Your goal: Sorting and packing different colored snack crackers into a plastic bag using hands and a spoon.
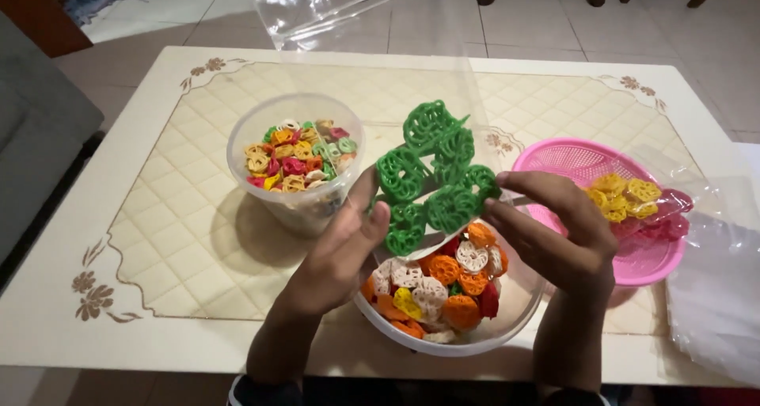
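Fingers of left hand (pixel 344 248) nearly closed, thumb & index pinching lower-left edge of clear plastic bag (pixel 372 50). Bag holds green crackers (pixel 431 176), lacy flower-shaped rings, cluster's long axis tilting up toward far side. Right hand (pixel 558 232) fingers curled narrow, tips on bag's right edge. Below: white bowl (pixel 514 311) w/ mixed crackers. Left, clear tub (pixel 245 145); right, pink basket (pixel 570 157).

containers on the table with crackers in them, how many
3: a clear tub at back left, a clear bowl under the left hand and right hand, and a pink basket at right. None seems hidden.
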